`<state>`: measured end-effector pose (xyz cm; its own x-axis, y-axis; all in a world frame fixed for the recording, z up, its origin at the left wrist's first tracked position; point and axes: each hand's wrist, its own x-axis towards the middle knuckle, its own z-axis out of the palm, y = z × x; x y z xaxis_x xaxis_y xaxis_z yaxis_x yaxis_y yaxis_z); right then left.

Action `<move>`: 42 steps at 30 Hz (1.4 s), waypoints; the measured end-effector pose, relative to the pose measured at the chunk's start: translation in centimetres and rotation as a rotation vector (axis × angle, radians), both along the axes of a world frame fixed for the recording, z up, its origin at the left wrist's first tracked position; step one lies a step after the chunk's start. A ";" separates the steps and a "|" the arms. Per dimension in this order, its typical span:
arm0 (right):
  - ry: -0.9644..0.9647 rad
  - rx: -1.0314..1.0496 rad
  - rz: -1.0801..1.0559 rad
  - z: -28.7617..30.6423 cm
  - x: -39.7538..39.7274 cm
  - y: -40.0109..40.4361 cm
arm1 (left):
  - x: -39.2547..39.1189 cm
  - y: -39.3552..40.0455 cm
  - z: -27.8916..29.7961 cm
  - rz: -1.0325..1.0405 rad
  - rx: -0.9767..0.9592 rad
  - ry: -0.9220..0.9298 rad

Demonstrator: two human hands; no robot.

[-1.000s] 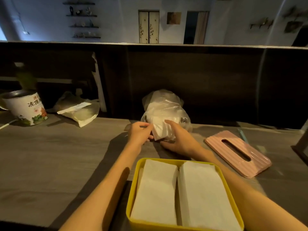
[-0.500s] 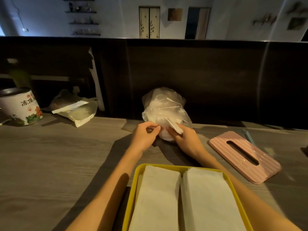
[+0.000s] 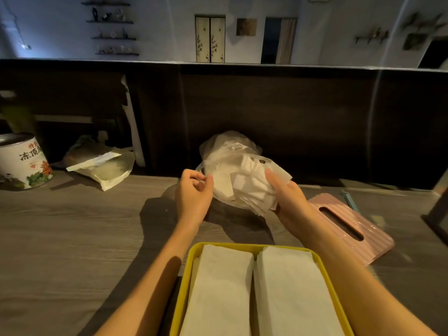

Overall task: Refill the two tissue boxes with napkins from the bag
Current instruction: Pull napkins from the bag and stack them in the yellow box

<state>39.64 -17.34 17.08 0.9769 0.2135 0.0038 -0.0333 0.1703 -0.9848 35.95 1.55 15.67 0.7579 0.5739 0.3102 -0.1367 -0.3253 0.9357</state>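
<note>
A clear plastic bag of white napkins sits at the back of the wooden counter. My right hand grips a bundle of napkins pulled partly out of the bag's mouth. My left hand pinches the bag's edge on the left side. Close to me stands an open yellow tissue box with two stacks of white napkins lying side by side in it. A pink slotted lid lies flat to the right.
A white printed tin stands at the far left. A second plastic bag with paper lies beside it. A dark wall panel rises right behind the bag. A thin blue stick lies past the pink lid.
The napkin bundle has come further out of the bag and lifted off the counter in my right hand. My left hand still holds the bag's edge.
</note>
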 end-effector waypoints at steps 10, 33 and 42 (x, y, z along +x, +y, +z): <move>0.374 0.389 0.306 2.9 -2.4 -0.7 | -1.5 -2.9 2.3 -0.407 -0.375 0.271; 0.005 -0.171 0.111 1.8 -2.3 -1.1 | -0.9 -1.2 1.9 -0.379 -0.807 0.038; -0.176 -0.239 0.145 3.2 -2.2 -1.8 | -2.1 -2.3 2.9 -0.392 -0.798 0.203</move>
<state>37.43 -19.16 20.26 0.9251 0.3656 0.1027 0.1338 -0.0608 -0.9891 33.82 -0.71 18.57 0.9406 0.2507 -0.2289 0.0907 0.4642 0.8811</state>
